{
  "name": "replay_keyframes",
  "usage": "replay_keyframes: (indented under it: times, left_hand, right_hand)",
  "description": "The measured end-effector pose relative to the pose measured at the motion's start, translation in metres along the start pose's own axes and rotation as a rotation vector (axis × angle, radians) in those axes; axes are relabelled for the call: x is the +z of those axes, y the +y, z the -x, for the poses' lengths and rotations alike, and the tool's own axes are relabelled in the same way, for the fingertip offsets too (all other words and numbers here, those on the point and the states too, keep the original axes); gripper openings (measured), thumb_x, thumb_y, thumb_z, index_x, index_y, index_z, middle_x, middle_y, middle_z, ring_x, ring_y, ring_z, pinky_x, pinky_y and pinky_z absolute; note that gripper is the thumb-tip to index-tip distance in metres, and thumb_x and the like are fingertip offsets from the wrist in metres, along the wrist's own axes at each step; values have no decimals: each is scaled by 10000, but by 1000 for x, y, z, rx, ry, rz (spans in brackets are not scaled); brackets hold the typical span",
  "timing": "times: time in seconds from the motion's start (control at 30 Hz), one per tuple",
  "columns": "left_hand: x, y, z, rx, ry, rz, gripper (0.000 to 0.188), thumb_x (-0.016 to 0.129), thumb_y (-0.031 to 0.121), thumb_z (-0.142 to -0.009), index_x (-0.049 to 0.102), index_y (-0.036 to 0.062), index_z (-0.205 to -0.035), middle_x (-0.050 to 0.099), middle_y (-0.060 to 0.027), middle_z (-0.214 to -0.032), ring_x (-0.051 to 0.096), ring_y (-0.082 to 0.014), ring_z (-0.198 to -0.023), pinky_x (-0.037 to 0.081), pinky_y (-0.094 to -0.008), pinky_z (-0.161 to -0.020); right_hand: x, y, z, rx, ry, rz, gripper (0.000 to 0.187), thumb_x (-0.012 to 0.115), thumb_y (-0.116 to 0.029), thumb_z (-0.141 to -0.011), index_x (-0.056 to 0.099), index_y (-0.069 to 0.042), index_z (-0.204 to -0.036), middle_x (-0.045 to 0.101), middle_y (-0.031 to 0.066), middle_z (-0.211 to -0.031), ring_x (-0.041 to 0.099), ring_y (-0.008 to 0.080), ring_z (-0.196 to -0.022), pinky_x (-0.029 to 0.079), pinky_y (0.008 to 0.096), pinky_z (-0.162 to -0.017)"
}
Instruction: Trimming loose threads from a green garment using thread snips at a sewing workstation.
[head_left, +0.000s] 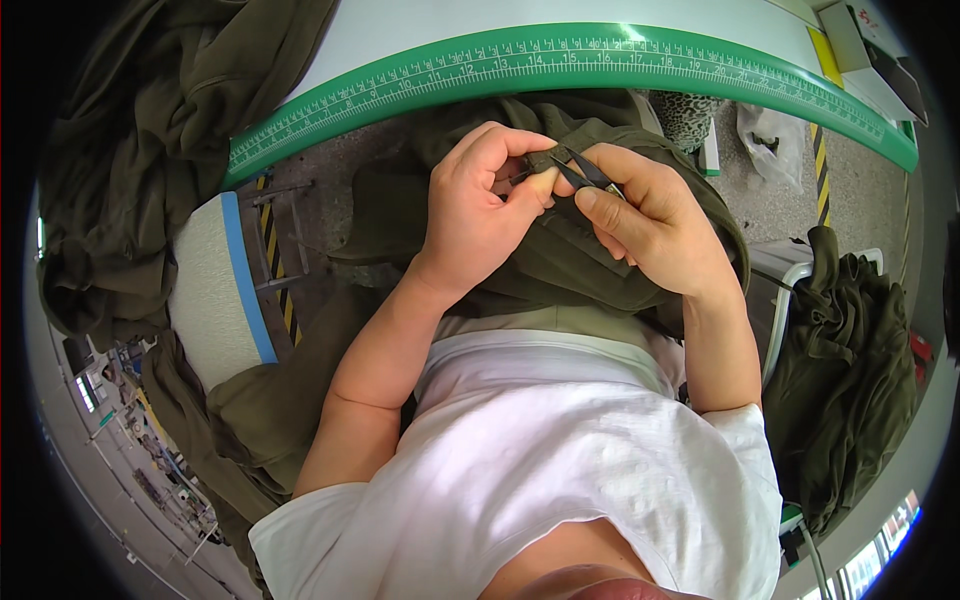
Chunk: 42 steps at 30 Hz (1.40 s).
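L hand (475,212) pinches a corner of dark-olive garment (560,255) bunched over lap (545,322); R hand (655,222) grips black thread snips (592,174), blades parted. Garment's prob. soft, floppy, bulky; best held nr blades, fingertips clear.

Handles of small snips with dark pointed metal blades (588,172) mostly hidden inside right hand (650,215). Dark olive-green cloth edge (541,160) partly covered by left hand's (478,205) fingertips; detail where blade tips meet it too small to tell. White surface with green ruled rim (430,35) cut off at top (so is large dark olive-green fabric heap (130,150), upper left). Contents of clear plastic bag (785,160) unclear. Distant clutter (165,475), lower left, too small to tell.
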<state>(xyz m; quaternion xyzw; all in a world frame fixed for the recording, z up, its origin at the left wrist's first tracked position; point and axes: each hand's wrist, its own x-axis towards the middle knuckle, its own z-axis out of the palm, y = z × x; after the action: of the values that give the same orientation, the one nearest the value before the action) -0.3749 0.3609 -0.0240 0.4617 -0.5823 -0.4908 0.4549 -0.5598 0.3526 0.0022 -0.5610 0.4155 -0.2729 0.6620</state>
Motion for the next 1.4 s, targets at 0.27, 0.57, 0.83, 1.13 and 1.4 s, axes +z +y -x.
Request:
replay_keyframes:
  times: [0.27, 0.57, 0.83, 1.13, 1.4]
  left_hand:
    - [2, 2, -1, -58, 35, 98, 177, 588, -111, -808, 588, -42, -971, 571, -61, -889, 665, -125, -757, 538, -212, -596]
    - [0, 4, -3, -102, 59, 110, 163, 636, -32, -838, 580, -45, -991, 578, -45, -851, 621, -82, -698, 522, -205, -578]
    - [-7, 20, -8, -249, -21, 288, 171, 647, 64, -870, 586, -26, -1002, 596, -21, -803, 558, -53, -640, 483, -193, -563]
    - [5, 15, -8, 26, -1, 196, 202, 635, 93, -889, 576, -15, -1049, 546, 12, -802, 502, -41, -673, 447, -184, -614]
    - [-1, 15, -12, -194, -108, 322, 184, 627, 137, -902, 576, 8, -1022, 545, 21, -794, 489, -33, -654, 428, -179, -578]
  right_hand:
    - [-2, -2, -1, 14, -5, 64, 129, 532, -102, -940, 596, -25, -1022, 487, -44, -663, 422, 24, -524, 337, 183, -464]
    - [-6, -2, 3, -98, 83, -69, 149, 579, -58, -894, 586, -18, -1037, 531, -13, -701, 459, 52, -568, 355, 195, -481]
    - [2, 1, -7, -590, 362, 740, 337, 722, -1, -732, 592, -38, -1041, 606, 33, -874, 582, 131, -743, 467, 241, -618]
    - [-7, -6, -14, -383, 281, 379, 192, 698, -59, -818, 607, -4, -979, 629, 23, -848, 555, 83, -755, 455, 225, -654]
    - [-11, -8, -22, -280, 283, 191, 113, 649, -86, -880, 613, 13, -921, 613, 1, -818, 520, 54, -748, 431, 204, -688]
